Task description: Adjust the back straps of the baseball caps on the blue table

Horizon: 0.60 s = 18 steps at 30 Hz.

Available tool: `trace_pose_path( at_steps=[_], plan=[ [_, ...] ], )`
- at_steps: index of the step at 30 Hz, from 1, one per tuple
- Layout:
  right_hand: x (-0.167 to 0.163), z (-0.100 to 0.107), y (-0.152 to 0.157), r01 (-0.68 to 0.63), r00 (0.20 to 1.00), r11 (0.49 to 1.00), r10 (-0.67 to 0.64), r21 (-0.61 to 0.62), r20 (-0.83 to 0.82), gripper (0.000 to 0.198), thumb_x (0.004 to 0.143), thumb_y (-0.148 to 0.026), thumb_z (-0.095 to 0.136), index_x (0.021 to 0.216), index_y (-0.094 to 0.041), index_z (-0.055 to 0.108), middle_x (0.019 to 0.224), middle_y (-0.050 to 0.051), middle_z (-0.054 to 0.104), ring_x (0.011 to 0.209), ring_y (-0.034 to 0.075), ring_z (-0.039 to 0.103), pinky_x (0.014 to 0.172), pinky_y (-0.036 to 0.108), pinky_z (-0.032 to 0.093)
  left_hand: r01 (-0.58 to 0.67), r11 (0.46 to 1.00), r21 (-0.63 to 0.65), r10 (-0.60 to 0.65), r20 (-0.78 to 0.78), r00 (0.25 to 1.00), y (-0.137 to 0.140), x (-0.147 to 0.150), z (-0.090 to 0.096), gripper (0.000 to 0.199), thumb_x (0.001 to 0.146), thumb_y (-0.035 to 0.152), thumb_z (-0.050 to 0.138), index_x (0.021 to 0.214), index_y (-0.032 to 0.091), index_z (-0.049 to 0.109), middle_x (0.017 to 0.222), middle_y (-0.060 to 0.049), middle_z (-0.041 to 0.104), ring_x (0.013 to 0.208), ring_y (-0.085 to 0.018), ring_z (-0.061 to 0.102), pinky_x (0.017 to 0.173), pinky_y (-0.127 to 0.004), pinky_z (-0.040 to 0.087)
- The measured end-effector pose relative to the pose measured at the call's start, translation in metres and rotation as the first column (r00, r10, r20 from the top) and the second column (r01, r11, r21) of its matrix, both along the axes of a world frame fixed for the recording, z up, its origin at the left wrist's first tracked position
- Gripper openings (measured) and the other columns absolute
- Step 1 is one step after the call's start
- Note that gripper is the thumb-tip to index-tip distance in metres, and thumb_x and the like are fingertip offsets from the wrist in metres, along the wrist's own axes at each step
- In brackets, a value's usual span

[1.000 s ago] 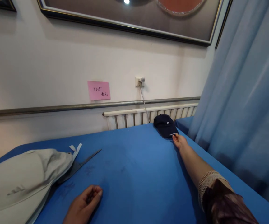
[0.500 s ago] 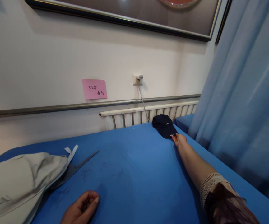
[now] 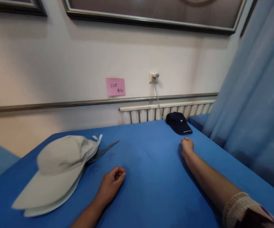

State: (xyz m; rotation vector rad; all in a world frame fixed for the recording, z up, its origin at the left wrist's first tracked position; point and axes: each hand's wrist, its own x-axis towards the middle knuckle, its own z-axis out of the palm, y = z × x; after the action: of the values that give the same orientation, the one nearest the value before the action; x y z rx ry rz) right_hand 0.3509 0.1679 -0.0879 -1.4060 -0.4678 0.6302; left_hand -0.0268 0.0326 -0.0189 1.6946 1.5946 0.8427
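my right hand [image 3: 187, 147], folded with nothing visible in it, sits just below the navy cap [image 3: 177, 123], right of centre; my left hand [image 3: 111, 184], loosely curled, empty, lies lower centre near pale caps [image 3: 57, 175].

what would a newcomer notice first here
The big pale stacked caps at the left of the blue surface stand out first. Far right, near the radiator, lies a navy cap, just beyond the right hand. A pink note brightens the wall above.

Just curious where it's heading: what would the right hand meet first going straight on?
Most likely the navy cap, just beyond the right hand on the blue surface, though depth is hard to judge.
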Motion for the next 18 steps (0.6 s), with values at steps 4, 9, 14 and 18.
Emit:
trace_pose_path(
  at_steps=[4, 9, 14, 18],
  plan=[
    [-0.079, 0.001, -0.047, -0.162, 0.986, 0.984, 0.164, -0.077, 0.017, 0.026, 0.069, -0.017, 0.062, 0.094, -0.017, 0.066, 0.088, 0.005, 0.067, 0.086, 0.021, 0.064, 0.078, 0.032, 0.051, -0.004, 0.998, 0.064, 0.002, 0.030, 1.000, -0.005, 0.004, -0.006, 0.027, 0.077, 0.044, 0.056, 0.079, 0.019, 0.064, 0.072, -0.001, 0.065, 0.068, -0.019, 0.060, 0.067, -0.030, 0.049],
    [-0.186, 0.001, -0.120, -0.582, 0.810, 0.812, 0.584, -0.056, 0.047, 0.030, 0.068, -0.019, 0.061, 0.097, -0.022, 0.069, 0.104, 0.008, 0.069, 0.097, 0.023, 0.065, 0.087, 0.034, 0.049, -0.115, 0.953, 0.281, 0.132, -0.040, 0.990, -0.010, -0.015, 0.014, 0.029, 0.081, 0.039, 0.053, 0.095, 0.018, 0.066, 0.081, -0.004, 0.069, 0.072, -0.020, 0.064, 0.073, -0.034, 0.052],
    [-0.214, 0.005, -0.155, -0.737, 0.654, 0.675, 0.727, -0.040, 0.209, 0.028, 0.065, -0.012, 0.057, 0.088, -0.023, 0.070, 0.122, 0.008, 0.064, 0.118, 0.022, 0.057, 0.101, 0.035, 0.041, -0.494, 0.565, 0.661, 0.654, 0.006, 0.757, -0.015, -0.081, 0.053, 0.038, 0.082, 0.033, 0.057, 0.116, 0.015, 0.060, 0.114, -0.014, 0.066, 0.109, -0.029, 0.061, 0.098, -0.046, 0.046],
    [-0.201, 0.006, -0.151, -0.756, 0.633, 0.653, 0.746, -0.044, 0.206, 0.024, 0.067, -0.009, 0.056, 0.084, -0.021, 0.067, 0.116, 0.009, 0.066, 0.109, 0.021, 0.062, 0.097, 0.034, 0.044, -0.710, 0.379, 0.594, 0.868, 0.037, 0.494, -0.025, -0.130, 0.066, 0.055, 0.078, 0.037, 0.068, 0.124, 0.013, 0.051, 0.143, -0.022, 0.047, 0.135, -0.043, 0.039, 0.110, -0.064, 0.027]
  ],
)
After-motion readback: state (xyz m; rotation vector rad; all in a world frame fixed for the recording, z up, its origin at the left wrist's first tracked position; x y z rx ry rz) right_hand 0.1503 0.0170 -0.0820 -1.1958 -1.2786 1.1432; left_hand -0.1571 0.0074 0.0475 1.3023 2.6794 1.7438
